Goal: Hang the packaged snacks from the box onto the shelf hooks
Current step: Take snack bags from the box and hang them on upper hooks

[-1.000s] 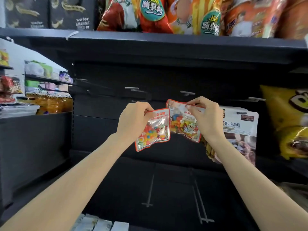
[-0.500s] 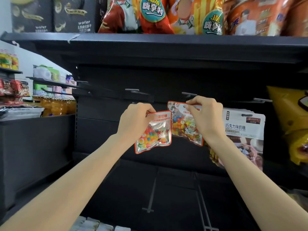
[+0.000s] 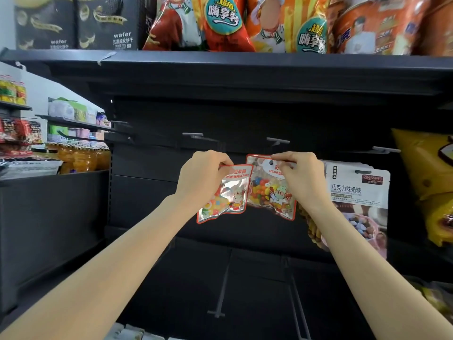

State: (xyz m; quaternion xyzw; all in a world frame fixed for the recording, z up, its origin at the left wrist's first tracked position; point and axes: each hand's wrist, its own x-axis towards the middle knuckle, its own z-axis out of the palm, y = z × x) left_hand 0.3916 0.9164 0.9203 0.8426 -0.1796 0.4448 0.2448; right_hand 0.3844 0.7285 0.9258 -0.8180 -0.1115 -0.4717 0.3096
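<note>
In the head view, we see both forearms reaching up and forward from the lower corners, bare and nearly straight, converging in front of the dark back panel of the shelf.

Our left hand (image 3: 203,173) has its fingers curled over the top edge of a left candy pouch (image 3: 224,195), pinching it so the pouch hangs tilted below the knuckles.

Our right hand (image 3: 300,177) pinches the top of a right candy pouch (image 3: 268,190) between thumb and curled fingers, close to its hang hole. The two pouches overlap slightly at their inner edges.

The right pouch's top sits just below the middle hook (image 3: 278,141), apart from it. Another hook (image 3: 193,135) juts out above the left hand.

Just beside the right hand, white chocolate candy bags (image 3: 360,192) hang from a hook further right.
</note>
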